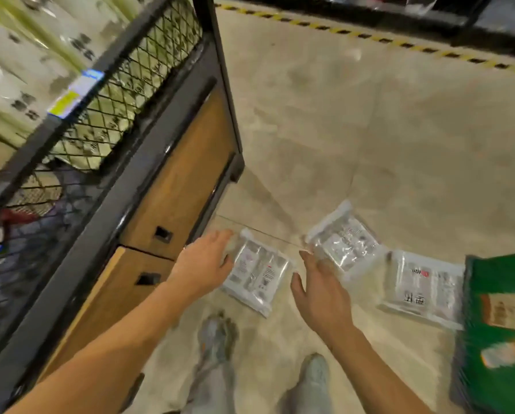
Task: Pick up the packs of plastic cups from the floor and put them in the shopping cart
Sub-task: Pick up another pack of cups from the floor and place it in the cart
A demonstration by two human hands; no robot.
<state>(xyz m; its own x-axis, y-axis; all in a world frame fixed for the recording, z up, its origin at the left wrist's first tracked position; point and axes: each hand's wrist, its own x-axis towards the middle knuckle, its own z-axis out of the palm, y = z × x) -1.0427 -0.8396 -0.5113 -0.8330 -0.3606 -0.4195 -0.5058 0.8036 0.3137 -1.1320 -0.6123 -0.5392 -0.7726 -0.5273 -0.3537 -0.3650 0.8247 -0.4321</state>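
- Nearest you, your shoes (217,333) stand on the floor (354,138), and both forearms reach forward and down over it.
- Your left hand (204,265) is spread and holds nothing; its fingertips are at the left edge of the nearest pack (257,271), though contact is hard to judge.
- Your right hand (320,289) is also loose and bare, just right of that pack, so the pack lies between your hands.
- That pack lies flat, its long axis running away from you and slightly left; it is clear plastic with white printed labels.
- A second pack (344,239) lies just beyond your right fingers, and a third pack (423,286) lies further right, beside a green crate (501,297).
- Further left stands a wooden cabinet (187,171) under a mesh shelf (107,94); no shopping cart is clearly visible.
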